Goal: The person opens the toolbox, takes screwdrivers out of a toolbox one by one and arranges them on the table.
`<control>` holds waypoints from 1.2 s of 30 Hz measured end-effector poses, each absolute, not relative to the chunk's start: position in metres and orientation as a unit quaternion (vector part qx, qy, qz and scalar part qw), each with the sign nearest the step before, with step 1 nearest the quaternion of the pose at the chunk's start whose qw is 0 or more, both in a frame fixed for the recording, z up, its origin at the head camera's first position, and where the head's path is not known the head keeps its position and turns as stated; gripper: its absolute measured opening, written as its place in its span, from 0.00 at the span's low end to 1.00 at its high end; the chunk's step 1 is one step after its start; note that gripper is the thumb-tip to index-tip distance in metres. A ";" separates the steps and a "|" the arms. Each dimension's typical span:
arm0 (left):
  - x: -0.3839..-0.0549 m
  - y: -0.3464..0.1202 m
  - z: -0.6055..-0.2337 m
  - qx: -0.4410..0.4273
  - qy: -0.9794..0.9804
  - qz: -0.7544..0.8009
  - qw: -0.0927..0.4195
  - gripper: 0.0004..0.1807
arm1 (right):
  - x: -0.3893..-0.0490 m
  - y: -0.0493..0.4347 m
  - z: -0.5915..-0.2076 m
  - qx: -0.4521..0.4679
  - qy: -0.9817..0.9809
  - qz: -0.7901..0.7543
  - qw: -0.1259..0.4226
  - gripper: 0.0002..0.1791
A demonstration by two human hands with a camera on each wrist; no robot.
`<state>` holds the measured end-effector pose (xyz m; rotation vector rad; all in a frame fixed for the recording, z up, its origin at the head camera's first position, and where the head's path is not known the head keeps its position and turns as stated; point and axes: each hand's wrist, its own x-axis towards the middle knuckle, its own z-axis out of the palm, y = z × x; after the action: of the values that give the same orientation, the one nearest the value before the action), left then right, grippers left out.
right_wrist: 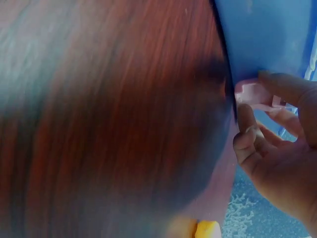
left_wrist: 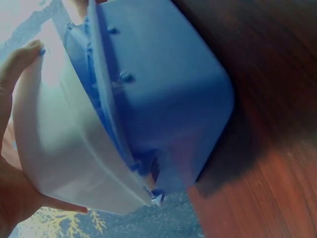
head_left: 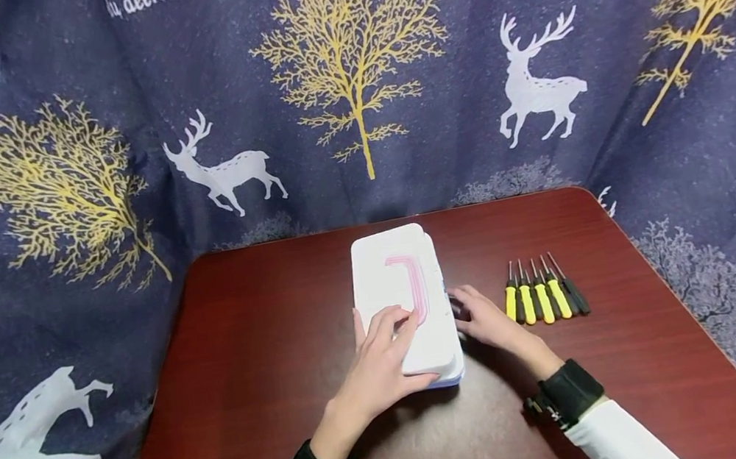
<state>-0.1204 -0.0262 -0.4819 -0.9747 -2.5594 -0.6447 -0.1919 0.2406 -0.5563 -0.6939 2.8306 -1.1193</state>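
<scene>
A storage box with a white lid [head_left: 382, 276], a pink carry handle [head_left: 419, 287] and a blue base [left_wrist: 168, 84] stands on the table. My left hand [head_left: 377, 365] spreads over the lid's near half and holds it by its edges, with a fingertip at the handle. The left wrist view shows the lid slanted, with a gap between it and the base's rim. At the box's right side, my right hand [head_left: 490, 317] pinches a pink latch [right_wrist: 255, 94] against the blue wall. The inside of the box is hidden.
Several screwdrivers [head_left: 543, 294] with yellow or black handles lie in a row to the right of my right hand. The dark red table [head_left: 254, 359] ends at a blue cloth [head_left: 213, 67] printed with deer and trees.
</scene>
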 end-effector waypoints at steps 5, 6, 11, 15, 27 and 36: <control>-0.119 -0.026 -0.482 -0.342 -0.907 -0.193 0.150 0.53 | -0.190 0.235 -0.557 -0.218 0.911 -0.350 0.015 0.30; -0.119 -0.024 -0.482 -0.342 -0.909 -0.187 0.148 0.53 | -0.190 0.235 -0.556 -0.214 0.910 -0.353 0.019 0.30; -0.119 -0.017 -0.481 -0.344 -0.914 -0.164 0.142 0.51 | -0.197 0.239 -0.552 -0.223 0.908 -0.353 0.041 0.28; -0.117 -0.014 -0.481 -0.337 -0.918 -0.153 0.142 0.50 | -0.200 0.247 -0.552 -0.238 0.914 -0.328 0.018 0.23; -0.115 -0.011 -0.485 -0.341 -0.921 -0.105 0.159 0.51 | -0.193 0.267 -0.542 -0.163 0.870 -0.463 0.053 0.31; -0.115 -0.008 -0.485 -0.339 -0.923 -0.102 0.152 0.52 | -0.188 0.262 -0.543 -0.123 0.763 -0.627 0.100 0.23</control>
<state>-0.1153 -0.0083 -0.4854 -0.9731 -2.6484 -0.2916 -0.1885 0.2620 -0.5433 -0.3650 2.2550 -1.8538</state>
